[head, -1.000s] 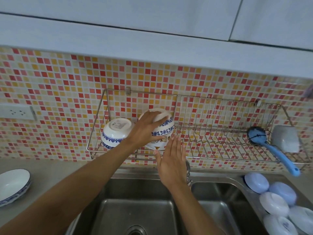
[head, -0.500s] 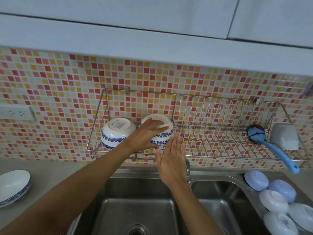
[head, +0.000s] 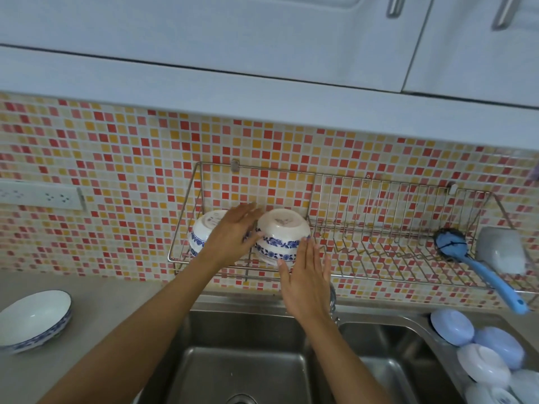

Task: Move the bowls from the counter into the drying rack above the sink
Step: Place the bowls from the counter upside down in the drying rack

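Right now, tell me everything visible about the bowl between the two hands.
The blue-patterned bowl looks like glazed white ceramic, with blue floral bands around its wall and a faint mark on its foot. It sits upside down, tilted slightly, in the left section of the wire drying rack. The left hand touches its left side; the right hand is open against its lower right.

We find no legible text; the foot of each upturned bowl in the rack, left bowl [head: 210, 225] and right bowl [head: 282, 225], carries a faint mark, too blurred to read.
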